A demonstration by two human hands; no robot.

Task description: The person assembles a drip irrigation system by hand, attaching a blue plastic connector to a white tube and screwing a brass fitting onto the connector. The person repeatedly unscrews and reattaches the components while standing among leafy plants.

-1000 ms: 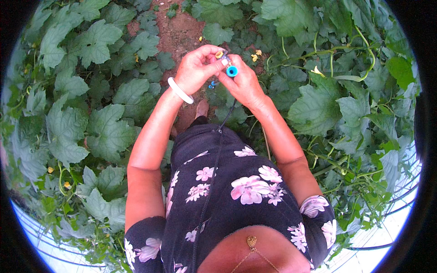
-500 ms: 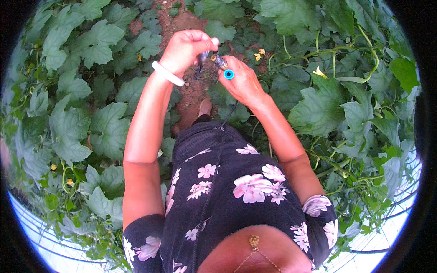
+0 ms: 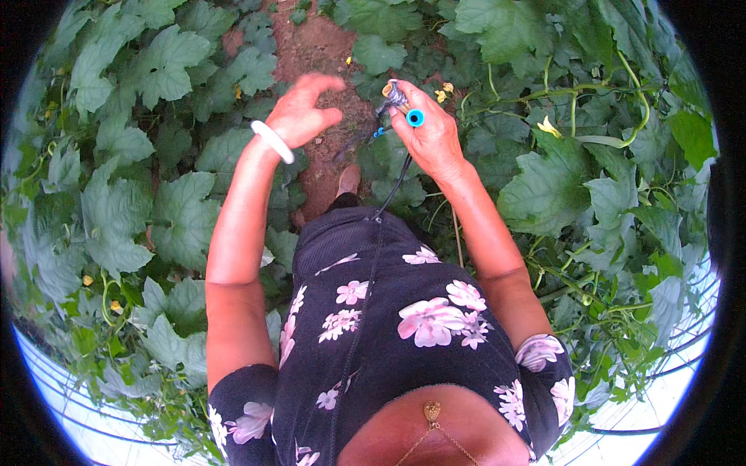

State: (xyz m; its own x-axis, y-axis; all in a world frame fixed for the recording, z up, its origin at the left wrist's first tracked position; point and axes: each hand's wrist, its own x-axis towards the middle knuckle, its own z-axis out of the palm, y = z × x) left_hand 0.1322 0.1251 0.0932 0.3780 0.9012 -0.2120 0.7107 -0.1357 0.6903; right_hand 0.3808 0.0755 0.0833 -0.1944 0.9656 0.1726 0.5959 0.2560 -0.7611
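My left hand [image 3: 307, 113], with a white bangle [image 3: 272, 141] at its wrist, is off to the left, thumb and fingers apart and nothing in them. My right hand [image 3: 427, 136] is closed around a small blue-ended tube [image 3: 415, 118]. Dark, silvery strip or string [image 3: 395, 95] is wound about the tube near a yellowish end, and its exact kind is too small to tell. Loose dark strands dangle between the hands, with a bright blue bit [image 3: 379, 132] among them. From below the right hand a black cord [image 3: 396, 186] runs down to my waist.
Broad-leaved vines [image 3: 552, 182] crowd both sides, with yellow flowers [image 3: 548, 126] and curling stems at the right. A narrow strip of bare soil [image 3: 307, 46] runs between them. My foot [image 3: 349, 180] is on it. White sheeting with dark lines [image 3: 101, 423] shows at the lower edges.
My left hand has come away from the wound tube, moving left and slightly down, and its pinch has opened. My right hand has shifted a little right with the tube.
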